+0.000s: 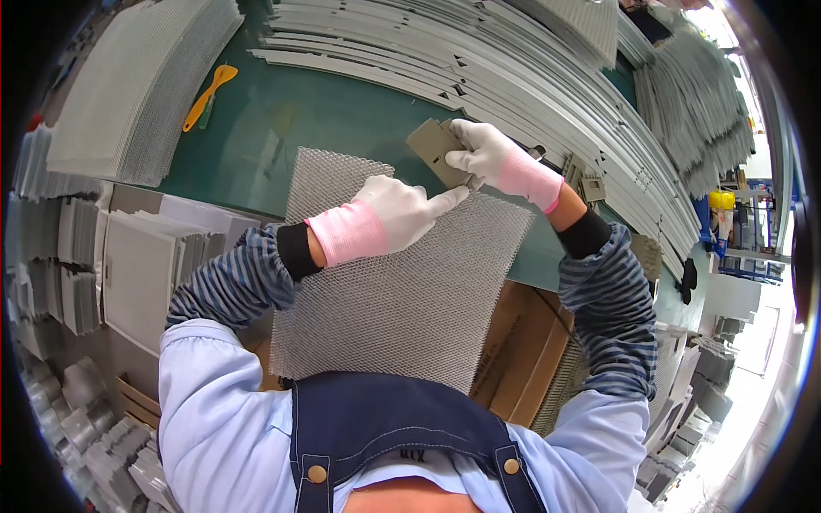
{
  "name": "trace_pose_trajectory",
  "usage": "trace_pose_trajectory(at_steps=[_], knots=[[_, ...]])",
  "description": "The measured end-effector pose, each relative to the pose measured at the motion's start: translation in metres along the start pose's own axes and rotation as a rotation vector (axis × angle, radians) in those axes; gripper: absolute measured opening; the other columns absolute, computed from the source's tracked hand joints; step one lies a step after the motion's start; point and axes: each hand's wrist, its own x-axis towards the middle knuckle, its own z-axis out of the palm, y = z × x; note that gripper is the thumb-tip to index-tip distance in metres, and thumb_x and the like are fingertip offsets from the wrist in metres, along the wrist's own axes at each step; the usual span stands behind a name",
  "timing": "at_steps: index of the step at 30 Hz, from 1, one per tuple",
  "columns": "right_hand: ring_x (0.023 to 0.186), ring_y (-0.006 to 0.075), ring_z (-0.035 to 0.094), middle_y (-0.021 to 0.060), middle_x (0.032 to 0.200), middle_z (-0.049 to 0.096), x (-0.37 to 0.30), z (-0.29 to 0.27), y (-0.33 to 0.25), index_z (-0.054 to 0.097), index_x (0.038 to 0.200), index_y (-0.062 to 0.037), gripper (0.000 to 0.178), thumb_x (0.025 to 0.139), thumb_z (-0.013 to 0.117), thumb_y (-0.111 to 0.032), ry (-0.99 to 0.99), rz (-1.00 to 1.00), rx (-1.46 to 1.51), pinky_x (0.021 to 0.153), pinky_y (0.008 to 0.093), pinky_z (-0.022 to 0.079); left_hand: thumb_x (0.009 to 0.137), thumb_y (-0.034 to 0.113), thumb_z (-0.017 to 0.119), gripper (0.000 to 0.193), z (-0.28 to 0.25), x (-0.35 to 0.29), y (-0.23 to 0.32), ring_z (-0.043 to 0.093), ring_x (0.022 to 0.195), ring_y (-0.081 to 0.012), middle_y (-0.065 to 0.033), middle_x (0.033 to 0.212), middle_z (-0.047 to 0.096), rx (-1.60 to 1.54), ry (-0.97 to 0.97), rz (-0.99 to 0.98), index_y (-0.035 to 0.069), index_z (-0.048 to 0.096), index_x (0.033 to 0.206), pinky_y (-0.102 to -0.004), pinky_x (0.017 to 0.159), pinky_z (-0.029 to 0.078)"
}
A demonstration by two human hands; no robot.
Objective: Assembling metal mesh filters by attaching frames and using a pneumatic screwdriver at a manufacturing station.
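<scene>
A silver metal mesh sheet (pixel 376 316) lies before me, its far part on the green table and its near part reaching my apron. My left hand (pixel 398 214), in a white glove with a pink cuff, rests over the mesh. Its index finger stretches right, to the near edge of a flat beige plastic piece. My right hand (pixel 483 154), gloved the same way, grips that beige plastic piece (pixel 430 145) at its right side, just beyond the mesh's far edge. The piece has a small slot; the fingers hide part of it, and I cannot tell whether several are stacked.
Long pale metal strips (pixel 385 64) lie across the back of the green table (pixel 256 128). A yellow scraper (pixel 209 96) is at the left, beside a tall stack of mesh panels (pixel 137 94). Small beige parts (pixel 590 186) sit right of my right hand. A cardboard box (pixel 522 342) stands below the table edge.
</scene>
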Motion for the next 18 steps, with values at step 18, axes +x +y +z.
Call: trace_pose_trajectory(at_steps=[18], knots=[[0.072,0.0169,0.059,0.0105,0.085,0.064,-0.017,-0.005,-0.023,0.056,0.116,0.0050,0.031,0.087,0.057,-0.004,-0.168,0.020,-0.247,0.067,0.0310,0.051,0.073,0.018,0.071,0.032,-0.061,0.012,-0.042,0.065,0.075,-0.0267,-0.0124,0.096,0.065,0.034,0.358,-0.007,0.005,0.066,0.102,-0.0364,0.066,0.053]])
